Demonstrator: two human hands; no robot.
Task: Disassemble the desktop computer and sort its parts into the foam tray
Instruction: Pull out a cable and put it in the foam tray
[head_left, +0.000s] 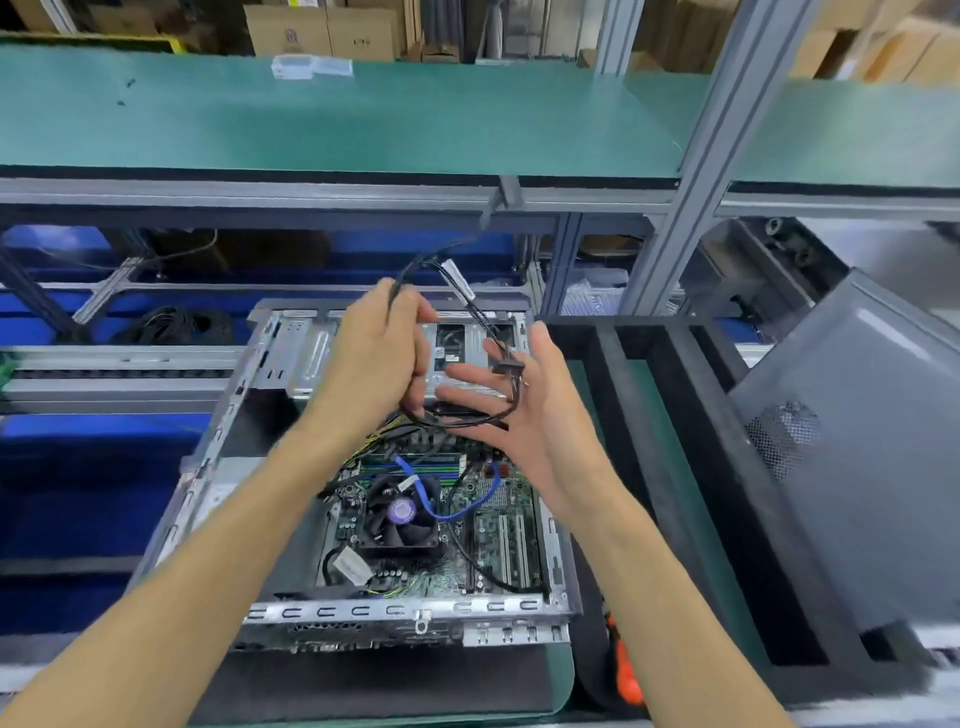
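The open desktop case (218, 467) lies in front of me, its motherboard (498, 525) exposed with a black CPU fan (397, 512) and a blue cable (457, 512) looping over it. My left hand (379, 353) grips a black cable harness (467, 301) held up above the case. The harness loops up and back down to a black connector (505, 366). My right hand (524, 410) is spread beside it, fingers straight, with the cable's lower loop lying across them. The black foam tray (670, 415) with long slots lies to the right of the case.
The grey case side panel (857, 467) leans at the right over the tray. An orange-handled tool (626, 670) lies by the tray's near corner. A green shelf (363, 119) and a metal upright (696, 171) stand above and behind. Blue bins sit at the left.
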